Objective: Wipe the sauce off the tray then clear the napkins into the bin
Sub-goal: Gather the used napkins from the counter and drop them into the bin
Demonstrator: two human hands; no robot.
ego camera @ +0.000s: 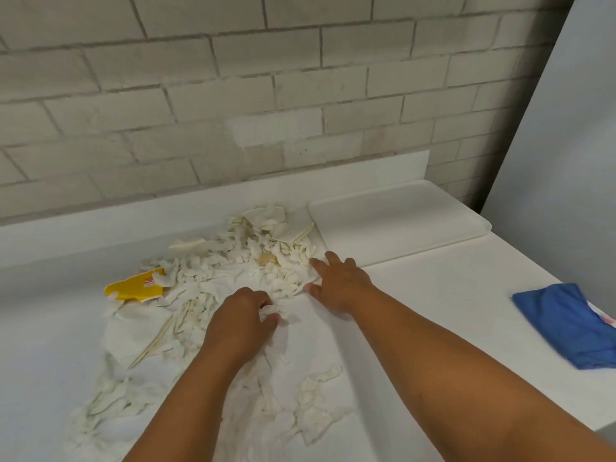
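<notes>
A wide heap of crumpled white napkins (213,281) covers the middle of the white counter, running from the back wall toward me. My left hand (241,316) is curled in the heap's middle, fingers closed on a small wad of napkin. My right hand (340,283) lies flat with fingers spread on the heap's right edge, pressing napkins down. The white tray (400,218) sits at the back right, just beyond my right hand, and looks clean. No bin is in view.
A yellow paper wrapper (133,288) lies at the heap's left side. A blue cloth (563,323) rests near the counter's right edge. A pale brick wall and a low white backsplash (100,221) run behind the counter.
</notes>
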